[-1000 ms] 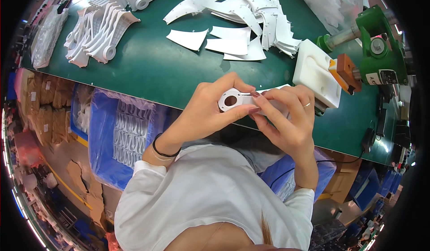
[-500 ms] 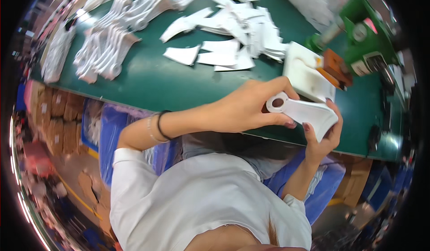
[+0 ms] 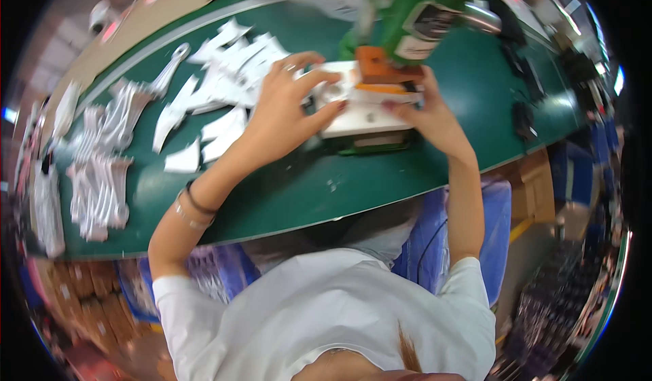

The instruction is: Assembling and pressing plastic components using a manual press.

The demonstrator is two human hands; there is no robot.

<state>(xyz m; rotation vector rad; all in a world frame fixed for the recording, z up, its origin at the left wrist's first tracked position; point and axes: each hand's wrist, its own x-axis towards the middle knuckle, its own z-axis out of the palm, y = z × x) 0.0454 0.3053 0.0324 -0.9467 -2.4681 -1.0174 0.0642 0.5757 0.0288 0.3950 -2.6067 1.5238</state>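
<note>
My left hand (image 3: pixel 282 109)'s pinching the white ring-ended part (image 3: pixel 331 97), can't tell if my right hand (image 3: pixel 432 115) grips; press head (image 3: pixel 386 67) dropping early could nip me.

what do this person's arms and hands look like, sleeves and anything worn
White short sleeves leave the forearms bare. A black band and a thin pale bracelet circle the left forearm; the right forearm shows none. The left hand and right hand are gloveless; the left thumbnail looks dark reddish.
</note>
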